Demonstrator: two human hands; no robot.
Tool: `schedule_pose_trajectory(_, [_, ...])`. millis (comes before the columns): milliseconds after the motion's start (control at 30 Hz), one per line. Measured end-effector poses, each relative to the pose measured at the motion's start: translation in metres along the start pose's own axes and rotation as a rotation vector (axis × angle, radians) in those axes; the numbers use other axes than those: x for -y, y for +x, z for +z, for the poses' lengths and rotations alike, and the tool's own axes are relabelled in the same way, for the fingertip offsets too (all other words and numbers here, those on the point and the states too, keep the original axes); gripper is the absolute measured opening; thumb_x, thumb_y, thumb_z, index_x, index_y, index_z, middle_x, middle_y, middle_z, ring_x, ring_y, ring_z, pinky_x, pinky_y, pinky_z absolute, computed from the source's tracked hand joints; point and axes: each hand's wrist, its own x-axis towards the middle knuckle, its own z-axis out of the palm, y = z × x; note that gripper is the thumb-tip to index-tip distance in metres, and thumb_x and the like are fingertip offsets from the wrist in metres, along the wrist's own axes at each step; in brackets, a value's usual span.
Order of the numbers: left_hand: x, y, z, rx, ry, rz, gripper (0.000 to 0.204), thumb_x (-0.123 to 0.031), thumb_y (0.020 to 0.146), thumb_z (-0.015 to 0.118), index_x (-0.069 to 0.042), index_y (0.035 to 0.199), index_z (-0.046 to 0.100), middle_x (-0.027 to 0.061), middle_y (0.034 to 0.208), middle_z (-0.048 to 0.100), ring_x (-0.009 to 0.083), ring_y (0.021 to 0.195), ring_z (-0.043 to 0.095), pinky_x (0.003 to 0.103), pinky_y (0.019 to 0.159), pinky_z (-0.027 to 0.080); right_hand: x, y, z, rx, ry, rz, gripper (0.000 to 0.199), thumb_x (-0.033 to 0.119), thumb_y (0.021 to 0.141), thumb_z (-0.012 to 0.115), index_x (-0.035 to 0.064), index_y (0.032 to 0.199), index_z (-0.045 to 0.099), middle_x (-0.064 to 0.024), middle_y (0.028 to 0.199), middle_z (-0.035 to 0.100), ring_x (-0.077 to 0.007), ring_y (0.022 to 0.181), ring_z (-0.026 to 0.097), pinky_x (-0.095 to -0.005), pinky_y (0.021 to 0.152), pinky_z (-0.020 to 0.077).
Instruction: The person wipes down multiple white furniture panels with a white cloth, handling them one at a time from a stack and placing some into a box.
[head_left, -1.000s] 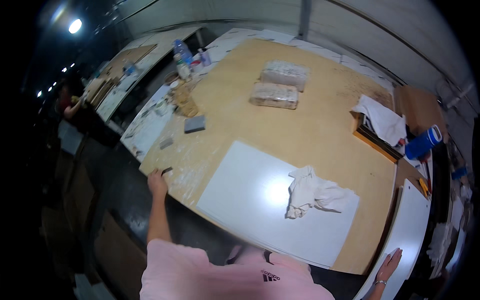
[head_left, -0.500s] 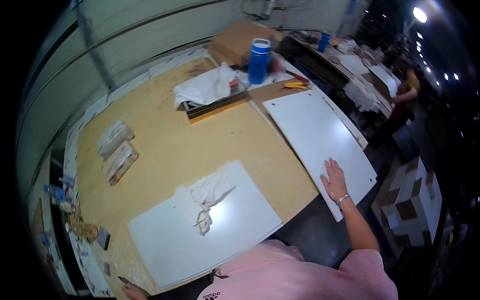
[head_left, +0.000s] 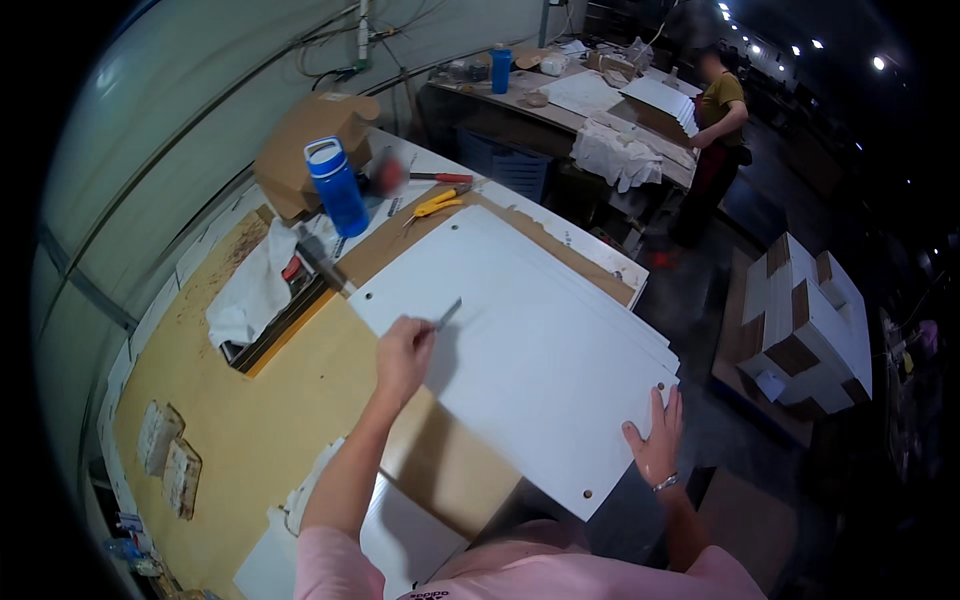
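Note:
A white panel (head_left: 530,330) with round dark holes near its corners lies on top of a stack of similar panels at the right of the table. Over its left part, my left hand (head_left: 405,355) is closed around a scraper with a thin grey blade (head_left: 450,313), whose handle is hidden in the fist. Whether the blade touches the panel I cannot tell. My right hand (head_left: 657,437) rests with fingers spread on the panel's right edge, beside a corner hole. A second white panel (head_left: 400,540) with a crumpled white cloth (head_left: 310,490) lies partly under my left arm.
Past the panel lie yellow pliers (head_left: 438,203), a blue bottle (head_left: 342,195) and a cardboard box (head_left: 310,150). A tray (head_left: 290,325) with a white cloth stands left of them. Two whitish blocks (head_left: 170,460) sit far left. A co-worker (head_left: 722,110) stands at another table; boxed panels (head_left: 805,325) stand right.
My left hand has come up from the lower left, bringing the scraper over the stacked panel. My right hand has shifted to the panel's right edge. The view has turned right.

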Motion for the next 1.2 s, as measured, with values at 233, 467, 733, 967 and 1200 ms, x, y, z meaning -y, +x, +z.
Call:
schedule_pose_trajectory(233, [0.066,0.153,0.074,-0.182,0.484,-0.078,0.008,-0.012,0.083,0.062,-0.009,0.085,0.068,0.0145,0.085,0.065,0.0342,0.082,0.064,0.045,0.070,0.050,-0.003,0.012,0.019,-0.077,0.407,0.160,0.070,0.014,0.084,0.061,-0.0020,0.146,0.033,-0.0332,0.153,0.019,-0.0473,0.143,0.019,-0.0496,0.116,0.0186])
schedule_pose_trajectory(467, [-0.047,0.036,0.169,0.161,0.335,0.417,0.005,-0.007,0.077,0.060,-0.008,0.081,0.063,0.0131,0.079,0.060,0.0324,0.074,0.061,0.044,0.064,0.051,0.004,0.003,0.023,-0.099,0.459,0.168,0.063,0.010,0.088,0.052,-0.0060,0.146,0.032,-0.0324,0.154,0.021,-0.0434,0.145,0.019,-0.0458,0.116,0.0164])
schedule_pose_trajectory(733, [0.018,0.144,0.124,-0.116,0.516,0.119,0.009,-0.009,0.081,0.057,-0.003,0.076,0.061,0.0162,0.076,0.062,0.0355,0.072,0.061,0.047,0.062,0.047,0.009,0.009,0.012,-0.091,0.480,0.214,0.060,0.007,0.088,0.047,-0.0087,0.144,0.034,-0.0344,0.152,0.021,-0.0434,0.144,0.020,-0.0448,0.116,0.0176])
schedule_pose_trajectory(967, [-0.130,-0.075,0.211,0.348,0.150,0.670,0.013,-0.006,0.070,0.063,-0.011,0.082,0.062,0.0104,0.076,0.059,0.0287,0.068,0.061,0.040,0.058,0.050,-0.006,-0.005,0.034,-0.367,0.716,0.280,0.051,0.001,0.089,0.041,-0.0090,0.139,0.041,-0.0243,0.147,0.039,-0.0361,0.138,0.035,-0.0436,0.114,0.0249])
schedule_pose_trajectory(1200, [-0.114,0.007,0.209,0.192,0.256,0.410,0.006,-0.006,0.072,0.064,-0.006,0.078,0.063,0.0121,0.076,0.060,0.0299,0.066,0.060,0.041,0.060,0.049,-0.046,-0.019,0.010,-0.518,0.817,0.538,0.033,0.014,0.102,0.038,-0.0002,0.130,0.050,-0.0122,0.129,0.053,-0.0213,0.119,0.051,-0.0354,0.100,0.0413])
